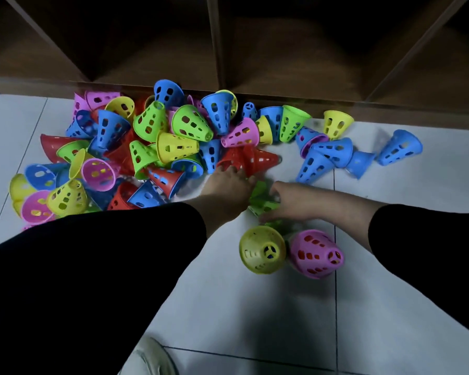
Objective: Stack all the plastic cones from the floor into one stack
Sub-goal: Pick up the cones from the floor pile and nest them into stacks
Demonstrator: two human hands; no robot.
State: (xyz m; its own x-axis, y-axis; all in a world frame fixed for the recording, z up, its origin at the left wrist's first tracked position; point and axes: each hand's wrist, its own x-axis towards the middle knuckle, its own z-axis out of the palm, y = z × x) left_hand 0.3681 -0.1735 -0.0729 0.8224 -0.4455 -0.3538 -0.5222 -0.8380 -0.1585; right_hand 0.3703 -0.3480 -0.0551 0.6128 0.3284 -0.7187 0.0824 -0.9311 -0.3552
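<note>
Reaching from the head view: left hand (pixel 228 182) fingers curl onto a red cone (pixel 257 158) at the near edge of the cone pile (pixel 136 147), gripping it as far as blur allows. Right hand (pixel 287 198) curls round a green cone (pixel 263 204), blurred, between both hands. Just nearer than the right fingers lie a yellow cone (pixel 263 253) and pink cone (pixel 316 254), touching. Beyond the right fingers, blue cones (pixel 333 155) scatter toward the shelf (pixel 228 50) base edge. Bare floor (pixel 255 307) opens nearer than both hands, between black sleeves (pixel 92 266). Shoe (pixel 152 358) at bottom edge.
</note>
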